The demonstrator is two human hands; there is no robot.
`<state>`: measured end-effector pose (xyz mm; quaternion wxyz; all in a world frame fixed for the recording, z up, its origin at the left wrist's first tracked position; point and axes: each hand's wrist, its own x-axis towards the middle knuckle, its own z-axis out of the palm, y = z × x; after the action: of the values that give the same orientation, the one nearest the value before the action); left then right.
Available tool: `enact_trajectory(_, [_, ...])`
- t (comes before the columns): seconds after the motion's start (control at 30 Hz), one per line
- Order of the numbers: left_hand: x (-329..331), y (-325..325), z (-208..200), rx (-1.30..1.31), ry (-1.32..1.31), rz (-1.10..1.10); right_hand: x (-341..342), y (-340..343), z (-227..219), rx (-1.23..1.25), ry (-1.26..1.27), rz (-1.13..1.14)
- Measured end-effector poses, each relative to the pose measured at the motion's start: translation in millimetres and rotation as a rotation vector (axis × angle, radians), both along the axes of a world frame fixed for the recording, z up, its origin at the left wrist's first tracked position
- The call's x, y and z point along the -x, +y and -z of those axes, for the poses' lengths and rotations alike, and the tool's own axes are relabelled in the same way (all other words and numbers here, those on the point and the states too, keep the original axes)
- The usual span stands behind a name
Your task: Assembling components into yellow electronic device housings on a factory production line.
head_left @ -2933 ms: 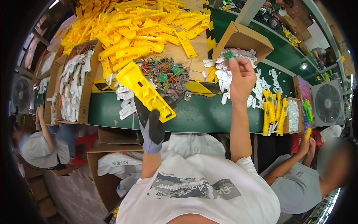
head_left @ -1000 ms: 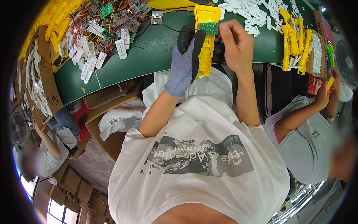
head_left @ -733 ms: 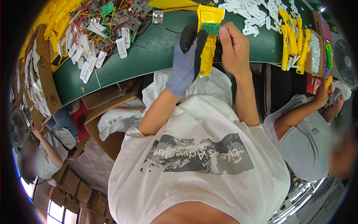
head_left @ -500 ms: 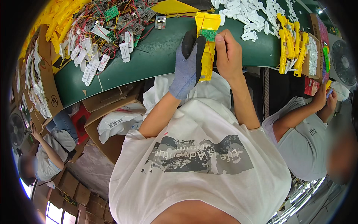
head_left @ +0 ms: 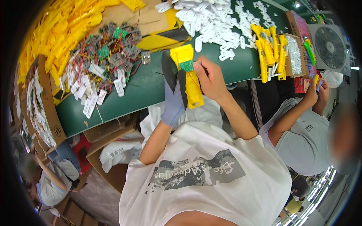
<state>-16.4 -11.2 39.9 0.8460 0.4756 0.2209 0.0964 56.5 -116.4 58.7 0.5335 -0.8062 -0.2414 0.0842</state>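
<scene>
In my gloved left hand (head_left: 174, 98) is a long yellow plastic housing (head_left: 194, 96), its hollow inside facing up. The blue-grey glove has dark fingers, which close along the housing's left side. A small green circuit board (head_left: 186, 66) lies across the middle of the housing, with a thin red wire running below it. My bare right hand (head_left: 212, 80) is closed, the thumb and curled forefinger at the board's right edge. The fingertips partly hide that edge.
Wired boards and white tabs (head_left: 113, 56) are heaped at left, beside yellow housings (head_left: 56, 34). White plastic pieces (head_left: 207, 19) lie at the back. Several yellow housings (head_left: 269, 49) stand at right near a fan (head_left: 330, 45). Co-workers sit on both sides.
The view has shifted, showing more of the table's far side. Both hands still hold the housing and board, now tilted slightly and a little nearer. The left glove's fingers have straightened somewhat.
</scene>
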Motion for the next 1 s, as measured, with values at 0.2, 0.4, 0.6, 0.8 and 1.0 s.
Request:
enact_trajectory(0.2, [-8.0, 8.5, -0.9, -0.148, -0.224, 0.081, -7.2, -5.6, -5.5, -0.006, -0.152, -0.122])
enact_trajectory(0.4, [-7.6, 6.5, -6.0, 0.201, -0.069, 0.049, -37.0, -7.9, -15.1, 0.196, -0.249, 0.288])
enact_trajectory(0.6, [-9.4, 14.0, -4.6, 0.132, -0.024, 0.022, -47.1, 6.0, -14.7, 0.694, -0.255, 0.298])
enact_trajectory(0.8, [-9.7, 18.4, -5.5, 0.161, -0.038, 0.008, -44.1, 12.8, -9.8, 0.668, -0.288, 0.316])
enact_trajectory(1.0, [-10.5, 19.2, -3.2, 0.22, -0.013, 0.061, -23.2, -2.9, -9.2, 0.061, 0.114, 0.165])
